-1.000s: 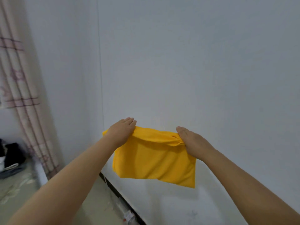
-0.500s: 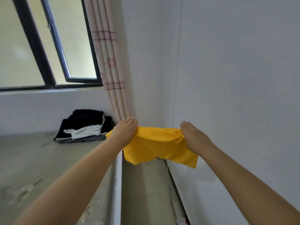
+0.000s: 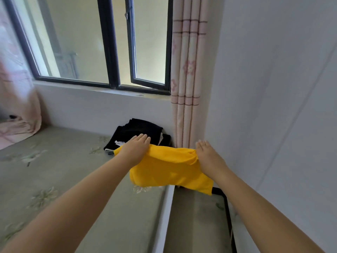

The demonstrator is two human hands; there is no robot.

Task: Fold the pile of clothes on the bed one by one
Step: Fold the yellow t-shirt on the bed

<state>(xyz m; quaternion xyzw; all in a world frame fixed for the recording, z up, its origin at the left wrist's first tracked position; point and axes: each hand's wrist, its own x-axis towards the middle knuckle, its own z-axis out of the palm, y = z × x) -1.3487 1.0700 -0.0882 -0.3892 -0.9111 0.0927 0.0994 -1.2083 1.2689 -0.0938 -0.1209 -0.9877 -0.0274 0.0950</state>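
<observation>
- A person's two bare arms reach forward over a bed [image 3: 76, 179] with a grey-green flowered cover
- Between the hands hangs a folded yellow garment [image 3: 169, 170], held in the air above the bed's right edge, near the corner of the room
- The left hand [image 3: 135, 149] lies over the garment's upper left corner and the right hand [image 3: 207, 157] over its upper right; fingers stretch flat on top, and the thumbs appear to pinch the cloth from below, though they are hidden
- Just beyond the left hand, a stack of dark folded clothes [image 3: 140, 129] sits on the bed against the wall, under a window [image 3: 109, 52] and beside a pale pink curtain [image 3: 187, 79]
- Risk, as a judgement: the lower layers dangle loose, so a quick swing or a slack pinch could let the fold open, or the garment could drop into the gap beside the bed
- Compared with half a second ago, the view has turned left, showing more window, and the garment now sits closer to the dark stack
</observation>
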